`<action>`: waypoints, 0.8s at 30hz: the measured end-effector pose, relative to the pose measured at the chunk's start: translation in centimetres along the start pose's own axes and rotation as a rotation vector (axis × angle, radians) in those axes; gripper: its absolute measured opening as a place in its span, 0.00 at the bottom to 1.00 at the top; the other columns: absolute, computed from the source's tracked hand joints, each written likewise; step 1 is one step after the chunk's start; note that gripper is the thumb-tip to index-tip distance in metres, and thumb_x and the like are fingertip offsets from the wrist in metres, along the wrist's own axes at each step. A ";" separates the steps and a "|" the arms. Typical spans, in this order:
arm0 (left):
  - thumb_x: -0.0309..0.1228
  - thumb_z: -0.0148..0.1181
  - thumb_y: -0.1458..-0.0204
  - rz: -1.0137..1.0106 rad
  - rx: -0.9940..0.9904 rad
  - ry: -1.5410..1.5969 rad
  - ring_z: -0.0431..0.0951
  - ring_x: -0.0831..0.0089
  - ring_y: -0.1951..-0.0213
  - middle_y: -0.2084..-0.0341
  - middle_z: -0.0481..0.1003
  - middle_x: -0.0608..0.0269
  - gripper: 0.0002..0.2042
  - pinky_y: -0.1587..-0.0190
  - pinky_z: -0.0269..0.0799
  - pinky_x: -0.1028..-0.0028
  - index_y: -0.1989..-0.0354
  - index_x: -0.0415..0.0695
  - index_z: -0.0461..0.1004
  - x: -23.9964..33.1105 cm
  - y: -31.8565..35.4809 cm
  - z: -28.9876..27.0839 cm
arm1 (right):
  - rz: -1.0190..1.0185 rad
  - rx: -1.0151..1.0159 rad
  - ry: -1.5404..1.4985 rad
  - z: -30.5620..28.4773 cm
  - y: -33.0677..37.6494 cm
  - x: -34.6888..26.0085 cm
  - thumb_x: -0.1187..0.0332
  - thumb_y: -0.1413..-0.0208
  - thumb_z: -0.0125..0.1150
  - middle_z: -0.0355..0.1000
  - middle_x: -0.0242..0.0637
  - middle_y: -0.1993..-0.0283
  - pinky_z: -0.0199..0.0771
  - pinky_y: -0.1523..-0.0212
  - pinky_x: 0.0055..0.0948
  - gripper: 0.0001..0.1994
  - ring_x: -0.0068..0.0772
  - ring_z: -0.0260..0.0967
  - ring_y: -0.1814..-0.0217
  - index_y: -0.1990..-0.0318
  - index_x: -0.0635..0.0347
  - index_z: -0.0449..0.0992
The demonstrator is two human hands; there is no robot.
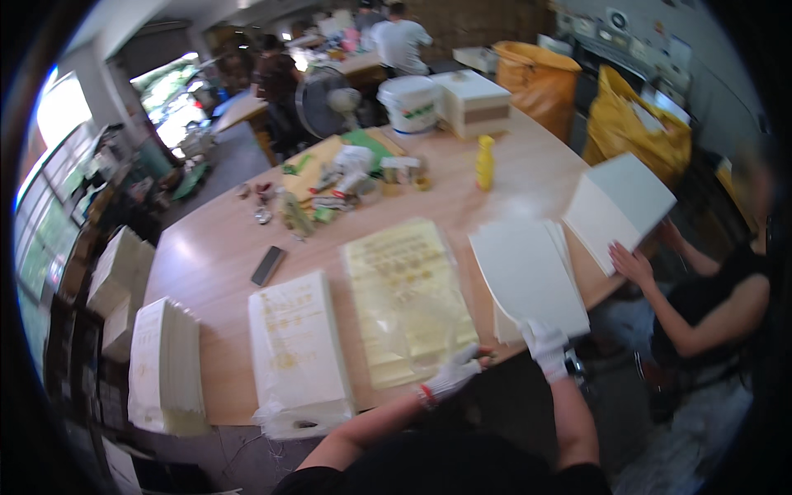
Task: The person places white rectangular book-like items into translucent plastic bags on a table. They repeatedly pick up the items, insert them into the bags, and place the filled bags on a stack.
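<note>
Head view: the gloved right hand (pixel 544 342) has its grip closed on the near edge of a white sheet stack (pixel 528 276) above the tabletop (pixel 214 247). The gloved left hand (pixel 452 375) pinches a clear plastic bag (pixel 408 301) lying just beside it.

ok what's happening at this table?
A person in white gloves stands at a wooden worktable. Their right hand grips a white sheet at its near edge, and their left hand touches the corner of a clear bag of yellow printed sheets. Further left lies a wrapped white stack. Across the corner, a co-worker's hand holds another stack of white sheets.
</note>
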State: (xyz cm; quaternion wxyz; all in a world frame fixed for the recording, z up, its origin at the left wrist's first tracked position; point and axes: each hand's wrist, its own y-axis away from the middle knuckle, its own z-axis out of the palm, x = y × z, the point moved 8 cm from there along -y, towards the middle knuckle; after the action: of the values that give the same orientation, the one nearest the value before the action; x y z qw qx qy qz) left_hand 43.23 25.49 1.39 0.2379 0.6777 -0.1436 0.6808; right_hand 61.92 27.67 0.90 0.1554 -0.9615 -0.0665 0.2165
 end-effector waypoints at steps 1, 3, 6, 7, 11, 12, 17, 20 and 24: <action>0.43 0.53 0.46 -0.101 -0.061 0.276 0.68 0.79 0.61 0.62 0.71 0.63 0.20 0.56 0.65 0.77 0.53 0.40 0.67 -4.0 -1.4 0.8 | -0.089 0.048 0.095 -0.2 1.1 -1.2 0.59 0.51 0.58 0.72 0.43 0.70 0.68 0.70 0.40 0.11 0.46 0.70 0.68 0.69 0.57 0.75; 0.39 0.55 0.47 -0.513 -0.030 0.923 0.69 0.72 0.58 0.56 0.70 0.60 0.18 0.54 0.66 0.72 0.53 0.40 0.66 -8.5 -2.1 2.1 | -0.299 -0.279 -0.080 -2.6 2.2 -10.3 0.60 0.51 0.59 0.72 0.45 0.70 0.70 0.69 0.38 0.11 0.46 0.70 0.67 0.70 0.60 0.74; 0.27 0.52 0.54 -0.284 -0.083 0.556 0.69 0.72 0.58 0.59 0.70 0.61 0.22 0.54 0.66 0.73 0.48 0.37 0.63 -7.2 -0.9 0.2 | -0.208 -0.005 -0.508 -8.3 2.9 -11.8 0.59 0.51 0.59 0.73 0.41 0.69 0.71 0.66 0.32 0.14 0.38 0.72 0.65 0.66 0.63 0.73; 0.28 0.53 0.55 -0.213 -0.034 0.201 0.69 0.72 0.57 0.59 0.70 0.61 0.23 0.54 0.66 0.71 0.47 0.37 0.62 -6.3 -0.2 -1.4 | 0.062 0.132 -0.539 -7.3 4.2 -7.3 0.60 0.51 0.59 0.73 0.40 0.69 0.72 0.63 0.31 0.14 0.37 0.72 0.64 0.65 0.64 0.73; 0.37 0.52 0.56 -0.447 -0.238 -0.443 0.61 0.56 0.45 0.47 0.62 0.47 0.33 0.45 0.58 0.62 0.41 0.37 0.53 -1.7 2.8 -1.2 | 0.935 0.086 -1.702 11.5 15.8 8.6 0.65 0.44 0.53 0.67 0.41 0.53 0.66 0.49 0.35 0.14 0.34 0.65 0.51 0.54 0.66 0.69; 0.39 0.52 0.56 -0.511 -0.223 -0.565 0.57 0.52 0.42 0.44 0.58 0.43 0.35 0.42 0.55 0.61 0.39 0.37 0.50 -0.2 3.9 -0.8 | 0.377 0.000 -0.924 5.0 12.1 0.8 0.57 0.40 0.46 0.63 0.43 0.49 0.64 0.48 0.34 0.21 0.33 0.62 0.47 0.48 0.66 0.64; 0.37 0.55 0.61 0.170 -0.003 -1.244 0.45 0.37 0.39 0.39 0.46 0.37 0.37 0.41 0.41 0.42 0.40 0.40 0.51 -3.2 4.8 3.7 | 0.626 0.201 -1.142 8.6 10.6 -5.5 0.60 0.43 0.52 0.67 0.42 0.54 0.67 0.54 0.30 0.22 0.29 0.64 0.54 0.49 0.69 0.63; 0.40 0.59 0.62 0.470 0.226 -1.260 0.46 0.41 0.38 0.41 0.50 0.40 0.35 0.41 0.38 0.40 0.42 0.45 0.58 5.6 6.3 -0.1 | 0.425 0.219 -1.065 2.8 9.2 -6.7 0.67 0.46 0.55 0.69 0.42 0.56 0.68 0.55 0.28 0.19 0.30 0.67 0.56 0.51 0.71 0.64; 0.32 0.54 0.59 0.304 0.527 -1.493 0.61 0.51 0.44 0.51 0.65 0.45 0.27 0.44 0.53 0.48 0.47 0.36 0.62 6.8 3.9 -8.8 | 0.191 0.311 -0.723 -3.0 11.2 -7.9 0.69 0.53 0.60 0.70 0.46 0.58 0.71 0.59 0.32 0.20 0.38 0.71 0.57 0.51 0.64 0.68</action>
State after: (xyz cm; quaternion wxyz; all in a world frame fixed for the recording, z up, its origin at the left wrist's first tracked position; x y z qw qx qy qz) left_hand 33.93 27.66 8.30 -0.1839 0.9607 -0.1900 0.0849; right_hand 56.83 14.75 2.86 0.2449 -0.7904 0.0062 0.5615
